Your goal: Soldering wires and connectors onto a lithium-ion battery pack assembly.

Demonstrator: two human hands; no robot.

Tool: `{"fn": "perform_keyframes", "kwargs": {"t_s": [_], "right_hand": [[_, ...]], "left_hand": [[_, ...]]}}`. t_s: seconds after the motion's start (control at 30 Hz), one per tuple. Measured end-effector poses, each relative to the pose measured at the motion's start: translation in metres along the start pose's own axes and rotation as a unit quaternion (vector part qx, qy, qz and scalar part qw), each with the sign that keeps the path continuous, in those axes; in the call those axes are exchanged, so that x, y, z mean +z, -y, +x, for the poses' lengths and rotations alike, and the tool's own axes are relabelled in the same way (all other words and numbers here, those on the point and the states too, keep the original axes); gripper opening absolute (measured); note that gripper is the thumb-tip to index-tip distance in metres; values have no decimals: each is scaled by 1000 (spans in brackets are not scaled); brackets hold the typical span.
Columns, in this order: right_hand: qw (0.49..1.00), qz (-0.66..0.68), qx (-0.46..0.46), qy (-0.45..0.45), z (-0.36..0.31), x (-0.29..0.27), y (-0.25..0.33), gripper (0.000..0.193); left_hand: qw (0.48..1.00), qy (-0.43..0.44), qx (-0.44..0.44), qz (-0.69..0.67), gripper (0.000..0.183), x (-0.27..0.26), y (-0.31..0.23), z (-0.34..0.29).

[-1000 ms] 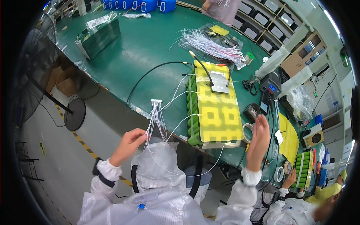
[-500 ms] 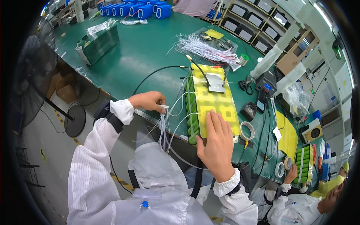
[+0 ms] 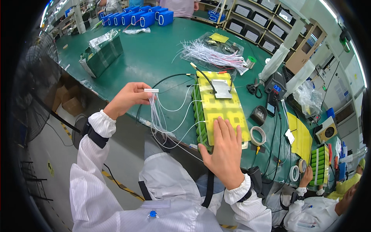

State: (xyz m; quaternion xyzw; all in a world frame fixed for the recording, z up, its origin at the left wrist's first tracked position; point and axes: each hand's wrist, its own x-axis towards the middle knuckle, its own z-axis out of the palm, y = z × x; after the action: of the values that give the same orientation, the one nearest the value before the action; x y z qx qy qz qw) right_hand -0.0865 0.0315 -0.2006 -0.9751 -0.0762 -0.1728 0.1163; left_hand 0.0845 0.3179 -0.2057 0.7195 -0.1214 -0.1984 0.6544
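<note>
Between the thumb and fingers of my left hand [image 3: 130, 96] is a white wire connector [image 3: 151, 90], held up over the table's near edge. A bundle of thin white wires [image 3: 155, 116] hangs from it, and several run across to the battery pack [image 3: 226, 110]. That pack has green cells along its left side and yellow insulation sheet on top. A silver plate [image 3: 221, 89] with black cables lies on its far half. My right hand [image 3: 224, 154] rests flat on the near part of the yellow sheet, fingers stretched out.
Right of the pack lie a tape roll [image 3: 257, 135], a small black tray [image 3: 258, 115], scissors [image 3: 254, 88] and a soldering station [image 3: 275, 87]. White wires [image 3: 212, 54] are heaped beyond it. A green box [image 3: 101, 56] stands far left. A co-worker's hand [image 3: 306, 176] is at the right.
My left hand has lifted the connector up and to the left, drawing the hanging wires along and spreading them. My right hand stays on the yellow sheet.
</note>
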Motion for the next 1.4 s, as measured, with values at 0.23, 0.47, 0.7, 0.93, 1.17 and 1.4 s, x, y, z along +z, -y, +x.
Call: {"fn": "perform_keyframes", "kwargs": {"t_s": [0.23, 0.47, 0.7, 0.93, 1.17, 1.4], "right_hand": [[999, 2, -3, -32, 15, 15, 8, 66], [996, -71, 25, -48, 22, 34, 2, 58], [998, -57, 0, -41, 19, 31, -2, 60], [999, -32, -9, 8, 12, 11, -9, 59], [996, 23, -28, 75, 7, -19, -38, 61], [992, 25, -35, 117, 6, -40, -74, 62]], "left_hand": [[998, -36, 47, 21, 19, 4, -20, 21], [984, -39, 103, 142, 21, 11, -41, 31], [970, -44, 103, 215, 18, -15, -71, 40], [985, -64, 57, 150, 12, -59, -60, 88], [991, 123, -45, 36, 11, -43, -62, 105], [934, 316, -100, 132, 21, -23, -56, 131]]}}
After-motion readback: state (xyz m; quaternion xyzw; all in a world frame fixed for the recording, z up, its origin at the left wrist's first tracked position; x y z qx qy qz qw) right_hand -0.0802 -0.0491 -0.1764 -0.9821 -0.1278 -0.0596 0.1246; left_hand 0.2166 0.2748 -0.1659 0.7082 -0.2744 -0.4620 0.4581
